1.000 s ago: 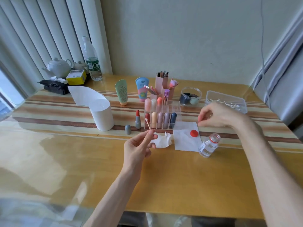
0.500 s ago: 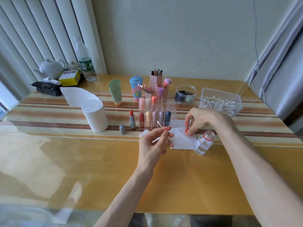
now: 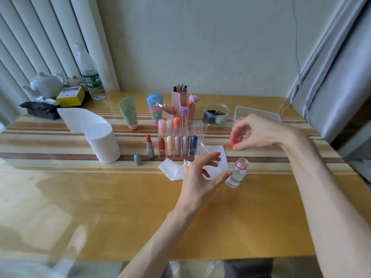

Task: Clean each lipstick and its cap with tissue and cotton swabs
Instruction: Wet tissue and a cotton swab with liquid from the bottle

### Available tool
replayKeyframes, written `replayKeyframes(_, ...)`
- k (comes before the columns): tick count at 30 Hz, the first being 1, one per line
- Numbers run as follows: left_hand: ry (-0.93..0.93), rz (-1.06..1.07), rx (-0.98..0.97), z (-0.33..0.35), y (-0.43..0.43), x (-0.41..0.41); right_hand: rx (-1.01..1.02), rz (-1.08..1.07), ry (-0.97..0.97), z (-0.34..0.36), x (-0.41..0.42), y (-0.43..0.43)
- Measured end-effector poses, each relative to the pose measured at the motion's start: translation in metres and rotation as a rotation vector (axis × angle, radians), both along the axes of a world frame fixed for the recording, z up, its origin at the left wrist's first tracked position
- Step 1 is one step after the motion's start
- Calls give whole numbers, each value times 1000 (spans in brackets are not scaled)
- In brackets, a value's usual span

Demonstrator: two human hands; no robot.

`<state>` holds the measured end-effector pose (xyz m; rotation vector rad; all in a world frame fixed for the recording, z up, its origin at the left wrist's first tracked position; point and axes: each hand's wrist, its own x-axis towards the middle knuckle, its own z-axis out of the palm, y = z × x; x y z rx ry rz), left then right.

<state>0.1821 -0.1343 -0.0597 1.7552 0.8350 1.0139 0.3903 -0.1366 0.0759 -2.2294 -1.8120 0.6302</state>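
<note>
Pinching red cap, bottle label illegible

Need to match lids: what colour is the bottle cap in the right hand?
The bottle cap is red, head view.

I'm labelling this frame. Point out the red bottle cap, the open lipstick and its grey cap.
red bottle cap [image 3: 234, 143], head view, its visible red side
open lipstick [image 3: 150, 150], head view, its grey tube
grey cap [image 3: 137, 159], head view, middle of its side

Right hand pinches red cap; left hand, swab.
</note>
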Motion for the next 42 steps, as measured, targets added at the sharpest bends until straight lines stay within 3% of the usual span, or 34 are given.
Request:
replayKeyframes(13, 54, -60, 87, -8, -5, 45, 9, 113, 21, 6, -6, -49)
replayKeyframes(42, -48, -61, -9, -13, -4, 45, 102, 70, -170, -1, -20, -57)
